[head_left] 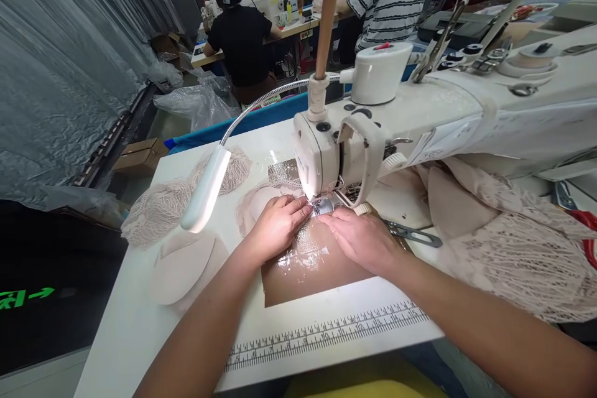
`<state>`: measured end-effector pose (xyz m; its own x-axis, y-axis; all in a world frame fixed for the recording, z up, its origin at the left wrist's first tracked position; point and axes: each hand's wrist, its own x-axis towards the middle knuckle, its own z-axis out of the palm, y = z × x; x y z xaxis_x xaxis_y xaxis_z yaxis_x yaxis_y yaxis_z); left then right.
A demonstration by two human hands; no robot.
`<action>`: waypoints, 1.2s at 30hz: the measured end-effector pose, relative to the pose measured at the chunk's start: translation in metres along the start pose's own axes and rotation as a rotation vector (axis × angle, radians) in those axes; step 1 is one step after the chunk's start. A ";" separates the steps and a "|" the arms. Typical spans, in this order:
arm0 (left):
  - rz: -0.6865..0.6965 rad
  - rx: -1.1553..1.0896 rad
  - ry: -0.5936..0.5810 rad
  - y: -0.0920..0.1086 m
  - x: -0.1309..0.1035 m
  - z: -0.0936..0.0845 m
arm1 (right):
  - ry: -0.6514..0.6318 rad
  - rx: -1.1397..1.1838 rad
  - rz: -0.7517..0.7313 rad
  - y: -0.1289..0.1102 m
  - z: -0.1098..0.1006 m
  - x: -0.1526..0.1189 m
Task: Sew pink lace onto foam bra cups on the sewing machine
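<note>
This lace (259,201) seems light and limp, best held near its edge; whether the fingers (299,212) pinch it, I cannot tell.

A pale beige fabric piece (261,202) with a rounded, smooth middle and a lacy edge lies spread beside the white sewing machine's (321,155) needle end, partly covered by the left hand (282,224).

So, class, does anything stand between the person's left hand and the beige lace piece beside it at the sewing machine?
Nothing visible does: the left hand seems to rest directly on the lace piece. The sewing machine stands just beyond the hand, and the lamp hangs off to the left, clear of both.
</note>
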<state>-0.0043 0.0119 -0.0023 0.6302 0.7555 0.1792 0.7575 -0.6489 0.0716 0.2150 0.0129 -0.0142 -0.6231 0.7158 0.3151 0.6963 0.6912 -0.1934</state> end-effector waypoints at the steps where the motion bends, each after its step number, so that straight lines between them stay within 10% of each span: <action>1: -0.011 0.015 -0.005 0.001 0.000 -0.002 | 0.003 0.013 0.001 0.000 0.000 0.000; 11: -0.224 0.031 -0.202 0.035 -0.008 -0.035 | 0.076 0.123 -0.011 0.000 -0.003 -0.001; 36: -0.069 -0.076 -0.008 0.035 -0.004 -0.002 | 0.012 0.061 -0.061 0.000 -0.004 -0.003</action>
<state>0.0190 -0.0140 0.0019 0.5784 0.7992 0.1633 0.7844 -0.5999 0.1574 0.2189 0.0102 -0.0114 -0.6592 0.6711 0.3392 0.6339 0.7386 -0.2294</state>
